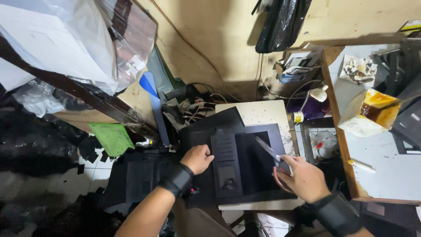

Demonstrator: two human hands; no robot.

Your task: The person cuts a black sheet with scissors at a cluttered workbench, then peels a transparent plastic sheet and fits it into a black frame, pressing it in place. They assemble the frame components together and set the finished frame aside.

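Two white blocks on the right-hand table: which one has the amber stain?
The larger white block, nearer the table's front edge, has an amber-brown stain across its top and side. The smaller block behind it carries only dark speckled marks.

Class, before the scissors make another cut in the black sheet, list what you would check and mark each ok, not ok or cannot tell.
1. Left hand presses on the black sheet: ok.
2. Right hand has its grip on the scissors: ok.
3. Blades over the sheet: ok.
4. Left fingers apart from the blades: ok.
5. Sheet lying on the small white table: ok.
6. Cutting line marked: cannot tell.
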